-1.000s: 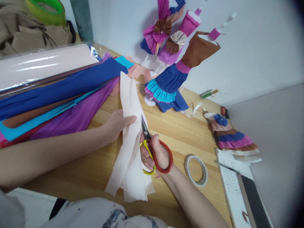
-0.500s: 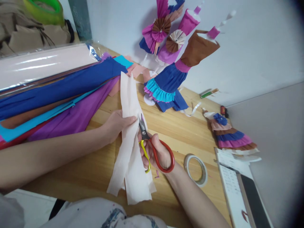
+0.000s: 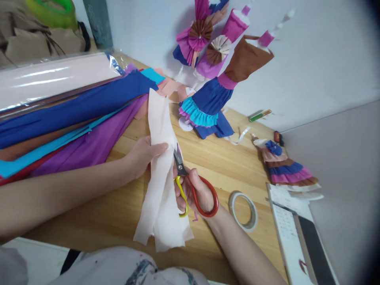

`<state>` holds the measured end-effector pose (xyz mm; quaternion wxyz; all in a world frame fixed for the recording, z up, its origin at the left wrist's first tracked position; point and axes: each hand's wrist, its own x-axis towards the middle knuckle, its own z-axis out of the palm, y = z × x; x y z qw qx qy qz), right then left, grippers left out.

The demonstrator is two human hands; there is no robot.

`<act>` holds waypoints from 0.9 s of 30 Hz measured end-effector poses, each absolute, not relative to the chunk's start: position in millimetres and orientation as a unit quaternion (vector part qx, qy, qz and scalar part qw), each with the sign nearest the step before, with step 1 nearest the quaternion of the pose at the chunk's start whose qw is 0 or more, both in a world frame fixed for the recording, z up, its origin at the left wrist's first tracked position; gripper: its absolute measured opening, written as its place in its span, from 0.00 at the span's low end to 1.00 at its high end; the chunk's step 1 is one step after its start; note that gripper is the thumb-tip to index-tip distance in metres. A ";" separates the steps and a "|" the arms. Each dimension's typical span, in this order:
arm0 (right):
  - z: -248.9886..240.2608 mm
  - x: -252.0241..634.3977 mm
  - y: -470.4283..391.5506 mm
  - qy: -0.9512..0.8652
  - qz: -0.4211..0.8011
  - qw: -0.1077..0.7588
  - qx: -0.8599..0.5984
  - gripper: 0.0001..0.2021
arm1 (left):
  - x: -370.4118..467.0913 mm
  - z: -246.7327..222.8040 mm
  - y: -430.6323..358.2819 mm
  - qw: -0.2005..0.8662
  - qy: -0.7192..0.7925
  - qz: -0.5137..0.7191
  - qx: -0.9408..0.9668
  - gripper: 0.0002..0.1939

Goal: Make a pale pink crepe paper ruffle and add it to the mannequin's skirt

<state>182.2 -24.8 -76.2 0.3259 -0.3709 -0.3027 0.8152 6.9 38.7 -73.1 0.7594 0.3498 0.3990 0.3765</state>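
My left hand pinches a long strip of pale pink crepe paper near its middle, thumb on top and fingers hidden behind. Below the pinch the paper spreads into overlapping tails that hang toward my lap. In my right hand is a pair of scissors with one red and one yellow handle. Their dark blades point away from me, slightly apart, at the right edge of the paper just beside my left thumb. Whether paper lies between the blades I cannot tell.
Folded crepe paper in several colours lies at left. Paper-dressed figures stand against the wall, and another dress figure is at right. A tape roll lies near my right forearm, beside a white board.
The pale paper has shifted slightly, and its upper part now lies flatter and wider. My left thumb has moved a little left; the scissors stay at nearly the same place.
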 end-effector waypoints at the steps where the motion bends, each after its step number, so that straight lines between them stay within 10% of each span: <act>1: -75.9 182.0 -24.5 -0.304 0.815 0.323 -0.373 0.29 | 6.6 -73.4 38.6 0.759 0.400 0.374 0.352 0.09; 27: -69.0 171.6 -24.9 -0.258 0.802 0.350 -0.409 0.29 | 9.4 -71.9 34.7 0.755 0.361 0.377 0.396 0.13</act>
